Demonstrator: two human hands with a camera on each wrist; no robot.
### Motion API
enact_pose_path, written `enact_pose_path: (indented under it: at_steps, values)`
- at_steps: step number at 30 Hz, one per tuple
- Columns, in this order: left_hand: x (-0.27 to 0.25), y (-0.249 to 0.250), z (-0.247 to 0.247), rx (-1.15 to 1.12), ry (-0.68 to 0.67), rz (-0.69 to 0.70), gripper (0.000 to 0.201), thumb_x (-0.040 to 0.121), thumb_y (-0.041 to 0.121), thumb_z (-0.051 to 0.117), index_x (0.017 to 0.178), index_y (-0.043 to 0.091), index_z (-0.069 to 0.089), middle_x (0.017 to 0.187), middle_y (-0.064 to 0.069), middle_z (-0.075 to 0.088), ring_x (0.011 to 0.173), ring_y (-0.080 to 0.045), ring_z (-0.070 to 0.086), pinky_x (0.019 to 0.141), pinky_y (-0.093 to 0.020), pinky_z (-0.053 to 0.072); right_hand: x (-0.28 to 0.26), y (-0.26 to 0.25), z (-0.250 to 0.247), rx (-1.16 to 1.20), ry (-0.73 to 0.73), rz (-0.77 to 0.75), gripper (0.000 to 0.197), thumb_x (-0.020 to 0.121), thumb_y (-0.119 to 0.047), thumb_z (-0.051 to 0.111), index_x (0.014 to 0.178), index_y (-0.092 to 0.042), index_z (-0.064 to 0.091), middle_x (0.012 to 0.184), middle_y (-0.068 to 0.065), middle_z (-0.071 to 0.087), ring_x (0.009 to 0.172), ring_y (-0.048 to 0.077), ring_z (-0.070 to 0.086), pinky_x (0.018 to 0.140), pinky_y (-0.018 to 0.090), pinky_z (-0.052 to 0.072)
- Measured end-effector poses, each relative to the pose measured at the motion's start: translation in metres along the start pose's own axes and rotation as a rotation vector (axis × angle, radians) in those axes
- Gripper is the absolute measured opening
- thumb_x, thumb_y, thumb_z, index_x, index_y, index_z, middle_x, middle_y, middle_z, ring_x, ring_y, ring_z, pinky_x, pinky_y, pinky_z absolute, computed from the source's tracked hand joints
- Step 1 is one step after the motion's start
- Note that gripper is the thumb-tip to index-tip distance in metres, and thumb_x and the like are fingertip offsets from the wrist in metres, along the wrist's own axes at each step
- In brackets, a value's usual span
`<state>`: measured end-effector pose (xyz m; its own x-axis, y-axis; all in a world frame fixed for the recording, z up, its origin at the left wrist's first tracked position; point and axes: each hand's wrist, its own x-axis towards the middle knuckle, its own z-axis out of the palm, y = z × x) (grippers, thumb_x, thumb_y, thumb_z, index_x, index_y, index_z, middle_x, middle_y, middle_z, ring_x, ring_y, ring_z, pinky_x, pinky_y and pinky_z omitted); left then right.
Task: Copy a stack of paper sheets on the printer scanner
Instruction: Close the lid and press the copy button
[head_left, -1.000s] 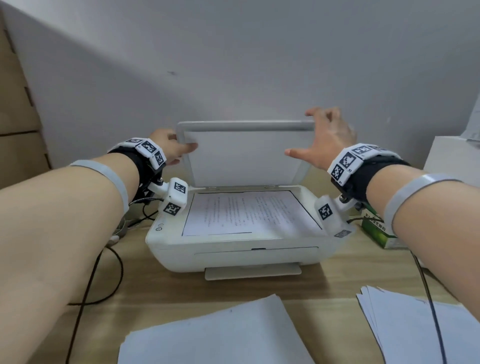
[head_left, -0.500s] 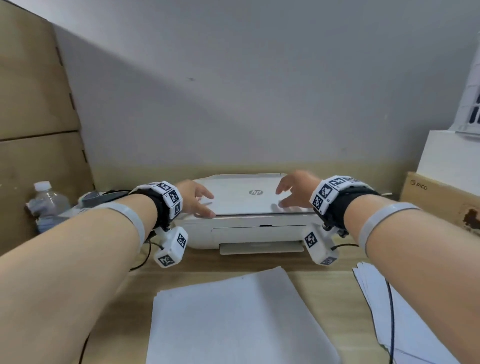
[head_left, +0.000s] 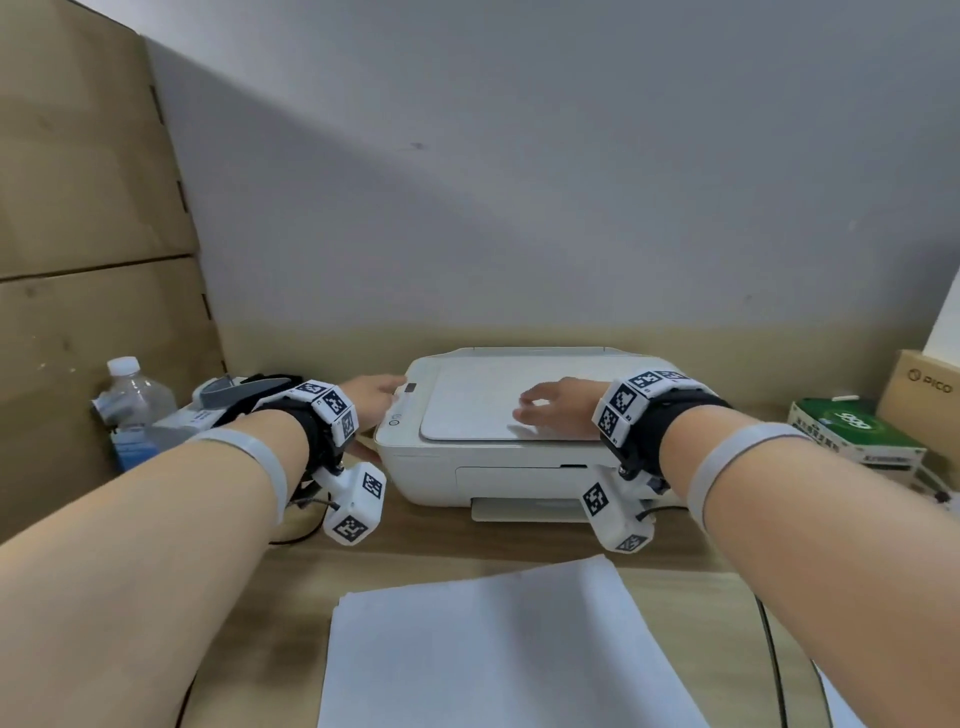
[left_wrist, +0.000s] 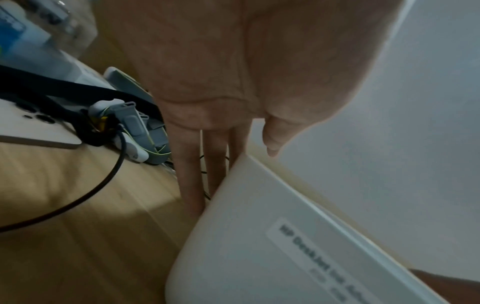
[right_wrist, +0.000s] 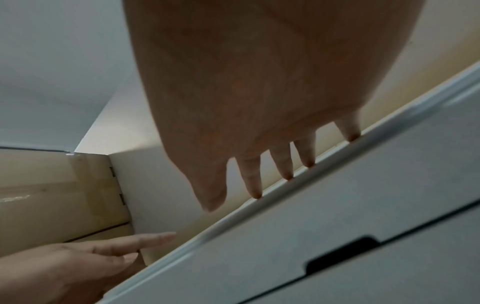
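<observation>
The white printer (head_left: 519, 457) stands at the back of the wooden desk with its scanner lid (head_left: 467, 410) down. My right hand (head_left: 550, 405) lies flat on the lid, fingers straight with their tips touching it (right_wrist: 257, 193). My left hand (head_left: 374, 400) is at the printer's left edge beside the control panel. In the left wrist view its straight fingers (left_wrist: 192, 174) run down the printer's side (left_wrist: 259, 246) and the thumb hovers above the top. A stack of white sheets (head_left: 488, 649) lies on the desk in front of the printer. The sheet under the lid is hidden.
A water bottle (head_left: 135, 400) and a headset with cables (head_left: 234, 392) sit left of the printer. A green box (head_left: 857, 431) and a PICO carton (head_left: 924, 389) stand to the right. More sheets (head_left: 841, 712) lie at the front right. Cardboard boxes (head_left: 78, 208) rise on the left.
The lid, open over a printed sheet a second ago, is now down. My left hand has slid off the lid to the printer's left edge; the right hand stays on the lid.
</observation>
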<state>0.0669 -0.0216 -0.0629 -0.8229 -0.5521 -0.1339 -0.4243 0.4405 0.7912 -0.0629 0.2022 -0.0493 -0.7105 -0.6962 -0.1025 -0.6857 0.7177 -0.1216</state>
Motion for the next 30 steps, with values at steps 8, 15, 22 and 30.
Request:
enact_pose_path:
  at_steps: [8,15,22,30]
  values:
    - [-0.010,-0.016,0.017,-0.049,0.074,-0.019,0.041,0.102,0.019,0.028,0.129,0.039,0.051,0.122,-0.008,0.064,0.102,-0.037,0.066,0.077,-0.049,0.059,0.013,-0.001,0.034,0.051,0.044,0.031,0.071,0.093,-0.067,0.026,0.151,-0.027,0.030,0.161,0.007,0.021,0.147,0.032,0.014,0.118,0.051,0.009]
    - [0.002,-0.013,0.023,0.088,0.130,0.040,0.051,0.098,0.001,0.027,0.138,0.025,0.048,0.141,-0.006,0.049,0.122,-0.036,0.053,0.102,-0.040,0.045,0.008,0.002,0.036,0.025,0.082,0.058,0.063,0.094,-0.068,0.018,0.151,-0.041,0.017,0.164,-0.004,0.008,0.151,0.026,0.001,0.114,0.061,0.002]
    - [0.006,-0.014,0.026,0.104,0.170,0.058,0.050,0.100,0.006,0.025,0.141,0.023,0.048,0.141,-0.009,0.048,0.111,-0.036,0.056,0.094,-0.037,0.049,0.007,0.005,0.041,0.009,0.100,0.056,0.064,0.090,-0.072,0.016,0.148,-0.046,0.019,0.163,-0.006,0.009,0.151,0.024,0.001,0.114,0.065,0.002]
    - [0.007,-0.019,0.030,0.156,0.188,0.071,0.052,0.098,0.005,0.025,0.143,0.025,0.044,0.141,-0.011,0.046,0.112,-0.038,0.057,0.095,-0.044,0.050,0.003,0.004,0.040,0.002,0.118,0.055,0.062,0.092,-0.070,0.016,0.148,-0.043,0.022,0.163,-0.005,0.012,0.150,0.025,0.005,0.115,0.063,0.005]
